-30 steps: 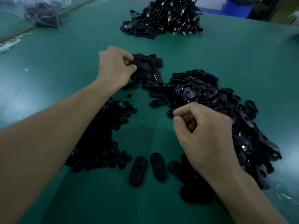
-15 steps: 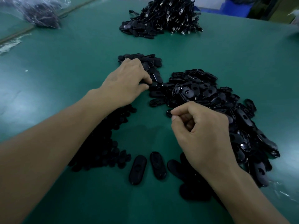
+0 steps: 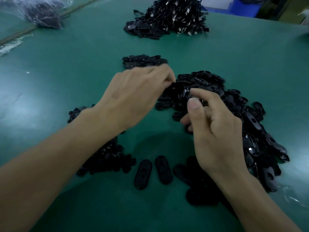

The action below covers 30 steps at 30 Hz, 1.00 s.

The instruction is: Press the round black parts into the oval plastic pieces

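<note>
Currently both hands meet over the left edge of the heap of oval pieces [image 3: 234,104], which spreads across the right half of the green table [image 3: 66,72].

Left hand [image 3: 137,96] — palm down, fingers curled, tips on the black pieces at the heap's edge. Motion blur there, so I cannot tell whether it grips a piece or only touches one.

Right hand [image 3: 217,134] — thumb and forefinger pressed together on a small black item, apparently a round part [image 3: 188,96]. It is held just above the heap, close to the left fingertips. The other fingers curl loosely underneath.

Heap of round parts [image 3: 108,158] lies on the near left, partly under the left forearm.

Two single oval pieces [image 3: 143,174] lie flat, side by side, on the table at near centre. They sit between the round parts and the right wrist, long axes pointing roughly away from the person. More oval pieces lie in shadow under the right forearm.

Small stack of oval pieces [image 3: 143,61] sits just beyond the left hand, apart from the main heap.

Far centre: a mound of black cables [image 3: 172,15] with metal plugs.

Far left corner: a clear plastic bag [image 3: 41,14] with dark contents, too blurred to identify.
</note>
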### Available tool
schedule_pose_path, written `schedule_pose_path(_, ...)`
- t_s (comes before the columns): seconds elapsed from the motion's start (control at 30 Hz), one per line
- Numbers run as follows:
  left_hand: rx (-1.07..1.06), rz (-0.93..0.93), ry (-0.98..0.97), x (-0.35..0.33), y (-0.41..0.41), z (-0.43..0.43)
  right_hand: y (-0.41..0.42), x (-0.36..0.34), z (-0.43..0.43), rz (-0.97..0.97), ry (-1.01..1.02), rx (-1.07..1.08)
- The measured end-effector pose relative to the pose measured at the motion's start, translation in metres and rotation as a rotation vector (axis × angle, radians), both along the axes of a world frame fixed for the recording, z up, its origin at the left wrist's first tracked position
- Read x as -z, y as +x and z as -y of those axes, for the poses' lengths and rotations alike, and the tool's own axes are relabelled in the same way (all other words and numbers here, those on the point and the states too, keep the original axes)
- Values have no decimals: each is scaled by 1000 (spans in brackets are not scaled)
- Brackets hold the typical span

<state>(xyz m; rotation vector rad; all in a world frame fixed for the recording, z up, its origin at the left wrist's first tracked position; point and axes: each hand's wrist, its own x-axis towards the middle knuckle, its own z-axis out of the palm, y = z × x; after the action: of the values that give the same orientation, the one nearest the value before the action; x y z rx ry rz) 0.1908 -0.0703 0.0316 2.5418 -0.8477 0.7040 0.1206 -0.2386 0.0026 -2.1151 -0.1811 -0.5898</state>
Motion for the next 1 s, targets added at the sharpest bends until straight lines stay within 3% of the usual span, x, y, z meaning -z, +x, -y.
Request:
schedule_pose_path(0.17,212,-77,34,5,-24,-2,0,-4,0,-32,148,-26)
schedule_pose_path(0.43,211,-41,-137,14,-26,-6,1,-3,-1,-145,284,-171)
schedule_pose_path(0.53,182,-183,-391,18,-31,-4,1,-2,-1,-131,330,-192)
schedule_pose_path(0.67,150,-561,-804,18,-34,-3,0,-6,-1,-94,389,-231)
schedule_pose_path(0.8,146,-744,-916,16,-31,-4,2,-6,0,-78,393,-236)
schedule_pose_path(1.0,173,-816,-951,14,-30,-5,2,-4,2,-78,423,-235)
